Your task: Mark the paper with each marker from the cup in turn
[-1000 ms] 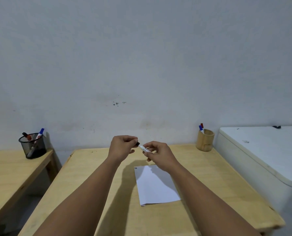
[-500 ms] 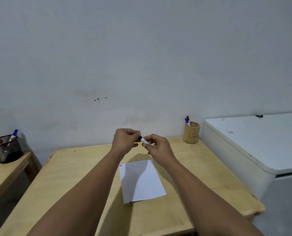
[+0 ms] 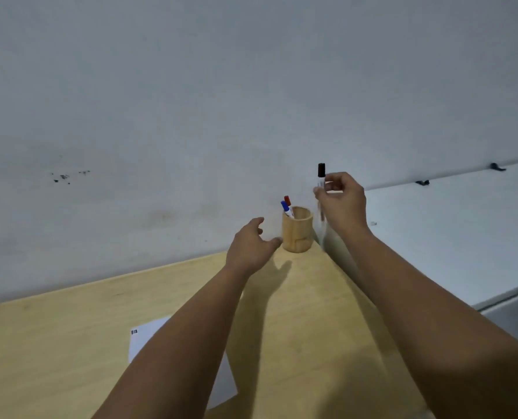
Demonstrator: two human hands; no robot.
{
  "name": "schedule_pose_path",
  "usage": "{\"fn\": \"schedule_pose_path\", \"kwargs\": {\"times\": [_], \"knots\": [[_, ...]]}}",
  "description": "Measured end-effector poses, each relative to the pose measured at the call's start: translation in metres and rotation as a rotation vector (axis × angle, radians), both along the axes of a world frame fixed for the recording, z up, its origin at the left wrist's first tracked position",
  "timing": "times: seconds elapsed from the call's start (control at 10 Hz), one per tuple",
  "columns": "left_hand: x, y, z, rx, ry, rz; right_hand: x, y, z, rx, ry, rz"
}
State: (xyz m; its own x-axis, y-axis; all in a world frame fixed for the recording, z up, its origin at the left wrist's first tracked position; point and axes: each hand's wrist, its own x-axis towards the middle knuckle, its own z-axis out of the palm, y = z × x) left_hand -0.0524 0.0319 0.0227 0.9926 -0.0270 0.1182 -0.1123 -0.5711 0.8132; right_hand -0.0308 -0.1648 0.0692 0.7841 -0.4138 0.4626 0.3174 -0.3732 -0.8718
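Three markers show: black-capped marker [image 3: 321,170], blue marker [image 3: 286,207], red marker [image 3: 287,200]; one cup [image 3: 297,234], one paper [image 3: 144,335].

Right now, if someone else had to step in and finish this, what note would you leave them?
Right hand: holds the black-capped marker upright, above and right of the wooden cup.
Left hand: open and empty, beside the cup.
Blue marker and red marker stand in the cup.
Paper lies on the table, a small dark mark at its corner.
Left: put the black one back, then mark with the rest.
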Motion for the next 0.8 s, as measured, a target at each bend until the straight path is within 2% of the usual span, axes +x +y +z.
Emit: {"fn": "schedule_pose_path", "kwargs": {"times": [0.2, 0.5, 0.7, 0.8], "knots": [[0.048, -0.052, -0.029, 0.075, -0.005, 0.006, 0.05, -0.014, -0.005, -0.072, 0.006, 0.0], [0.07, -0.071, -0.055, 0.009, 0.039, 0.064, 0.08, -0.006, -0.053, -0.204, 0.25, 0.068], [0.069, -0.06, -0.042, 0.054, 0.077, 0.056, 0.065, 0.007, -0.037, -0.216, 0.222, 0.074], [0.048, -0.051, -0.037, 0.064, 0.038, 0.049, 0.048, 0.012, -0.018, -0.143, 0.131, 0.051]]}}
